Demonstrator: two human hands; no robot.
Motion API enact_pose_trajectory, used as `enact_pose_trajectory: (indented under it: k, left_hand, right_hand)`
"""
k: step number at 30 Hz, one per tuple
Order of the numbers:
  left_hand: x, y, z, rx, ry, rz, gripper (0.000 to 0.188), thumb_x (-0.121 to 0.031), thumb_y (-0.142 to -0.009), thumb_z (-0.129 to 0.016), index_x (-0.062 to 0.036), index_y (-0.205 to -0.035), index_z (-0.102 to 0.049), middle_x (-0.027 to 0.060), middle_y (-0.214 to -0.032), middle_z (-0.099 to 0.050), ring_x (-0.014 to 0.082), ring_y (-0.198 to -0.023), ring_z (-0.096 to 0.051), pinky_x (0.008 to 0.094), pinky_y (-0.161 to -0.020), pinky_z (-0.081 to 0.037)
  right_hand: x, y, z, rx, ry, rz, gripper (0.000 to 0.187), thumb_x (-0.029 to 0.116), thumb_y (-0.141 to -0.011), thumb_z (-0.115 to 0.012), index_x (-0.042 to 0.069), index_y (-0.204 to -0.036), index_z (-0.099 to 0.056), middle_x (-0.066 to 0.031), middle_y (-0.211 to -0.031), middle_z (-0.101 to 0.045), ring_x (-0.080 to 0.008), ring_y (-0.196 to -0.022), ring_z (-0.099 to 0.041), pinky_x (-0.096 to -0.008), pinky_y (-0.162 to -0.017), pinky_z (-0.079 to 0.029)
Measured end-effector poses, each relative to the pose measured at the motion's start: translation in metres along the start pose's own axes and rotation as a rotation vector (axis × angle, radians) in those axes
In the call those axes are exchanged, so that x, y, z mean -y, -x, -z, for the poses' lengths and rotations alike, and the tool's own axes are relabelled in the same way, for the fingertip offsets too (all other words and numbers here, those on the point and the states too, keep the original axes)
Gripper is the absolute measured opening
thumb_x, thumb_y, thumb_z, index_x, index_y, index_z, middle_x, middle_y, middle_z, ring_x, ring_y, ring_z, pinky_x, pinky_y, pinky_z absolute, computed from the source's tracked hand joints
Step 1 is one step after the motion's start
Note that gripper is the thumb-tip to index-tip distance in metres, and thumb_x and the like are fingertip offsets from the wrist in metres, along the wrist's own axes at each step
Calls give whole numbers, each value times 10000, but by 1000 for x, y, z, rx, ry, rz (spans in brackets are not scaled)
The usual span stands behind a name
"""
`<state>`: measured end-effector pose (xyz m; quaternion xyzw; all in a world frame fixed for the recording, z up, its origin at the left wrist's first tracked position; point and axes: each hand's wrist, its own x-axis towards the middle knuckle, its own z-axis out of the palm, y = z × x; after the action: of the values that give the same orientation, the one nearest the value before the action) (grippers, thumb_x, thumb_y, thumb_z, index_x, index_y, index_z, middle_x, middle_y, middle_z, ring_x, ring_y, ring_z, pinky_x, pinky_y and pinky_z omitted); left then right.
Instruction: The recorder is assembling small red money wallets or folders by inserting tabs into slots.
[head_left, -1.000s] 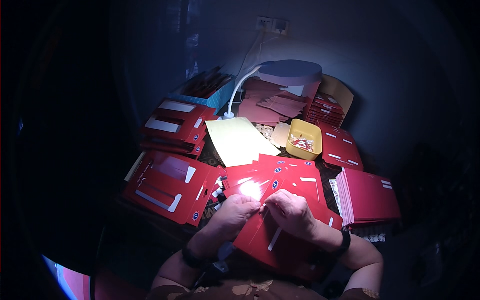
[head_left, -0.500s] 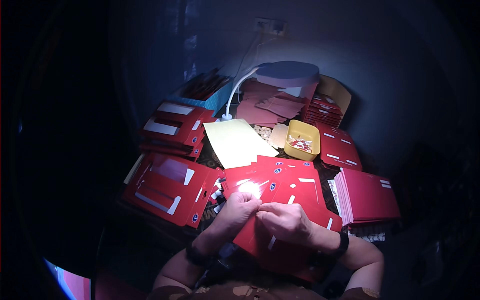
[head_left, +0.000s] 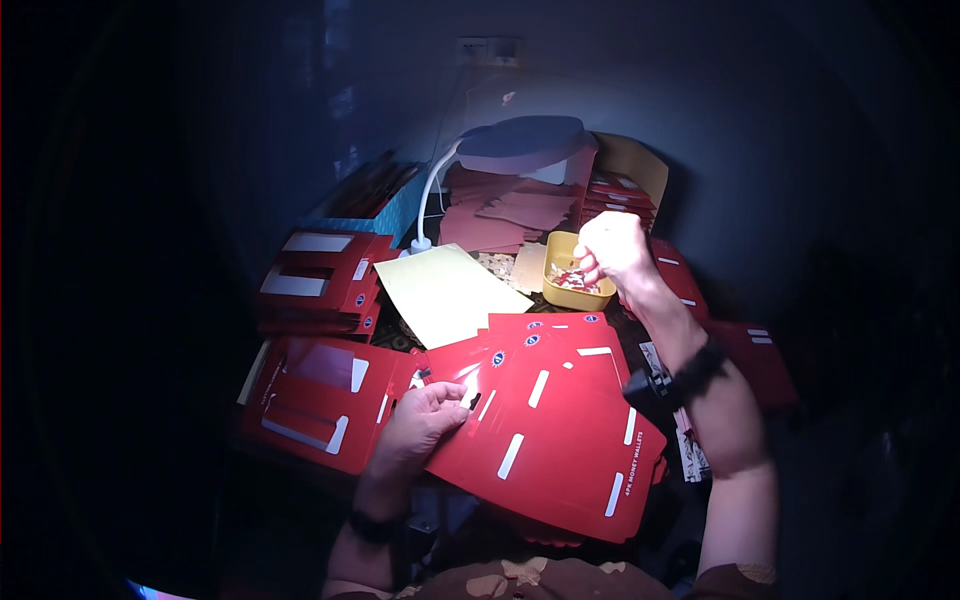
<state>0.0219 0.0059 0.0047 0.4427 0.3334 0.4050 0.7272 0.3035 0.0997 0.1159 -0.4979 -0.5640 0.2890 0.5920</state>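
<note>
Fanned red printed cards [head_left: 560,430] with white cut-out slots lie in front of me. My left hand [head_left: 425,415] pinches the left edge of the top card, its fingertips beside a small dark slot with a pale edge. Further back on the right, my right hand [head_left: 612,245] is raised over the yellow tub [head_left: 560,293], fingers curled; whether anything is in them is hidden. Small red and white bits [head_left: 572,279] lie in the tub, partly behind that hand.
A white-stemmed lamp [head_left: 520,145] overhangs the table. Cream paper [head_left: 450,295] lies beyond the cards. Red card stacks stand at left [head_left: 325,405] and far left [head_left: 320,272], a blue box [head_left: 400,205] behind. Pink cut pieces [head_left: 490,220] lie under the lamp. A small pale piece [head_left: 508,97] shows against the wall.
My hands have parted: the right has moved from the cards up to the yellow tub, while the left stays at the card's edge. The small pale piece against the wall is new.
</note>
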Motion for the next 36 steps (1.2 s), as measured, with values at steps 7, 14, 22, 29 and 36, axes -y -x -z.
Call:
enact_pose_trajectory:
  k: [7,14,22,29,36]
  left_hand:
    - [-13,2,-13,21,-56,-40,248,-36,-882,-549,59,-1111,-544,98,-961,-641,111,-814,-630,233,-755,-516]
    - [-24,15,-8,62,20,-96,272,-8,-878,-507,65,-1140,-510,127,-1009,-634,132,-875,-635,249,-806,-512]
    - [-33,26,31,50,92,-250,334,-15,-852,-492,84,-1171,-480,150,-1034,-629,152,-910,-641,257,-834,-519]
    - [-30,15,17,87,198,-298,331,-55,-879,-489,81,-1180,-470,149,-1015,-630,170,-857,-656,284,-790,-549]
    - [-16,2,-1,45,177,-282,301,-204,-954,-452,53,-1102,-502,188,-894,-615,225,-626,-638,325,-494,-549]
  right_hand:
    - [-100,-86,96,206,547,312,185,21,-815,-526,-16,-644,-586,-151,-583,-584,-241,-479,-613,-363,-375,-500]
    - [-84,-25,102,217,-3,-174,153,238,-865,-620,96,-911,-652,35,-794,-629,-66,-644,-568,-251,-535,-414]
    - [11,54,26,796,441,-512,481,437,-945,-480,-10,-902,-651,-67,-795,-629,-124,-727,-583,-283,-663,-480]
    - [55,89,81,792,346,-332,293,180,-858,-621,-69,-1012,-634,-91,-901,-657,-128,-845,-593,-292,-783,-471]
    - [77,60,164,142,156,-75,197,79,-856,-545,-52,-975,-634,-87,-889,-657,-128,-806,-624,-278,-769,-492]
